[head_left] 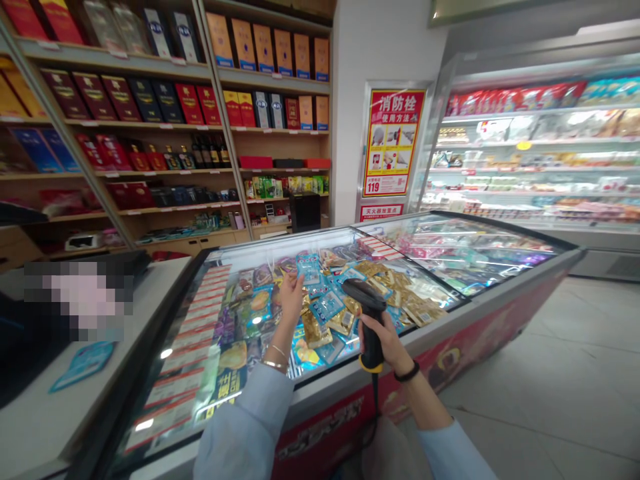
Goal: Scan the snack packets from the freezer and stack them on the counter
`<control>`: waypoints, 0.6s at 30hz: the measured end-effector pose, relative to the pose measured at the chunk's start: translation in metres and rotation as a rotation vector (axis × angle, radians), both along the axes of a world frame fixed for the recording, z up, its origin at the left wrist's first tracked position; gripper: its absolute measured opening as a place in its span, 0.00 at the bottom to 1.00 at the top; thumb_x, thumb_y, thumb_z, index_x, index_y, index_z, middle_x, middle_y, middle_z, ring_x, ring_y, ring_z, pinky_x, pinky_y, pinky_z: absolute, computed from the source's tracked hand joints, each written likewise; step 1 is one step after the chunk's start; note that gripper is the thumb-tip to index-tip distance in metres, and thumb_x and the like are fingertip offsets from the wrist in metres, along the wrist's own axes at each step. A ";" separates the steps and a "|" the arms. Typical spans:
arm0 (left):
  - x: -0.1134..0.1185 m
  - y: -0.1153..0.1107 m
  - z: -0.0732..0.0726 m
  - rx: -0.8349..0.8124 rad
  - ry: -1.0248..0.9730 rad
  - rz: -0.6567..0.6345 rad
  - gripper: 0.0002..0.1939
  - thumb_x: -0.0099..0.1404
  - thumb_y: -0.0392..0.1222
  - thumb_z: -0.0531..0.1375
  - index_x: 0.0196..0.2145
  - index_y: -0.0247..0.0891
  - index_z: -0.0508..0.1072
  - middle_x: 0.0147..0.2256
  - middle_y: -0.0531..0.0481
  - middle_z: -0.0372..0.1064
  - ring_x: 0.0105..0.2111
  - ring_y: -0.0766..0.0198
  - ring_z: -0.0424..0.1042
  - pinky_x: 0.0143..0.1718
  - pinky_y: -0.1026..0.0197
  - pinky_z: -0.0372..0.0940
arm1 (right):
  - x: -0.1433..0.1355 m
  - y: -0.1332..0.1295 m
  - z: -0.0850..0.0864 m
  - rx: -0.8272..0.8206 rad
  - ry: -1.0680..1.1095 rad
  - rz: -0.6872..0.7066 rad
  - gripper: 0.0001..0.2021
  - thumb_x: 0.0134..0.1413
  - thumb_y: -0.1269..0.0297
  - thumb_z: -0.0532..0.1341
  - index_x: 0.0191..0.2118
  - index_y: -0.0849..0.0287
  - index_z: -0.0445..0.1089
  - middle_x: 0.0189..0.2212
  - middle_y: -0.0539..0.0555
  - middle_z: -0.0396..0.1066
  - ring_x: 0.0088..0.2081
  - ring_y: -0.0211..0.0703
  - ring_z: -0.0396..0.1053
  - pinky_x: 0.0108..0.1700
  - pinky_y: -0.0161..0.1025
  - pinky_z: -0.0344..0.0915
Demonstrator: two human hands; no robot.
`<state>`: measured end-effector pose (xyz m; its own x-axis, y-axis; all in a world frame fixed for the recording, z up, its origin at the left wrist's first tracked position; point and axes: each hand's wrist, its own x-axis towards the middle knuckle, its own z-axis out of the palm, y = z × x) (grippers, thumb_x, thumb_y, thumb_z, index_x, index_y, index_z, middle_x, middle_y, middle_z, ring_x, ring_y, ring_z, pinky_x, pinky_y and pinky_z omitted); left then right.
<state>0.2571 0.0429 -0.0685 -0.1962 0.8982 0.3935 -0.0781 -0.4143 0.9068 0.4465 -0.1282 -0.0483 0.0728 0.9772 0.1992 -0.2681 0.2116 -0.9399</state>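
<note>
My left hand (291, 291) pinches the edge of a blue packet (309, 269), raised over the chest freezer's glass top. Wrapped in my right hand (385, 337) is a black barcode scanner (371, 323) with a yellow base, its head tilted toward the left and a cable hanging down from its handle. Gold packets (315, 331) and more blue packets (327, 305) lie in a loose pile on the glass in front of both hands. A bracelet circles my left wrist and a black band my right.
The chest freezer (330, 393) stretches away to the right, with white-and-red label strips (187, 340) along its left glass. On a counter (45, 427) at left lies a blue packet (83, 365). Shelves of boxes (150, 60) stand behind, and a lit refrigerated display (540, 160) at right.
</note>
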 end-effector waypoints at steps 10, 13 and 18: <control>-0.003 0.001 0.003 -0.013 -0.005 0.022 0.28 0.53 0.67 0.64 0.35 0.42 0.62 0.18 0.61 0.61 0.16 0.65 0.66 0.20 0.62 0.64 | 0.016 0.024 -0.040 0.004 0.194 0.127 0.19 0.48 0.48 0.68 0.37 0.58 0.69 0.15 0.46 0.68 0.12 0.38 0.64 0.14 0.33 0.59; -0.002 0.000 0.004 -0.019 0.012 0.019 0.27 0.53 0.66 0.65 0.35 0.43 0.62 0.19 0.60 0.62 0.17 0.65 0.66 0.20 0.61 0.64 | 0.016 0.024 -0.045 0.000 0.202 0.141 0.18 0.49 0.48 0.68 0.38 0.58 0.69 0.15 0.46 0.68 0.12 0.37 0.63 0.14 0.32 0.59; -0.001 -0.002 0.004 0.006 0.014 0.025 0.27 0.54 0.66 0.64 0.36 0.42 0.62 0.19 0.60 0.62 0.18 0.65 0.66 0.20 0.61 0.65 | 0.017 0.025 -0.048 -0.004 0.220 0.150 0.17 0.50 0.49 0.67 0.37 0.57 0.69 0.15 0.46 0.68 0.12 0.38 0.64 0.14 0.33 0.60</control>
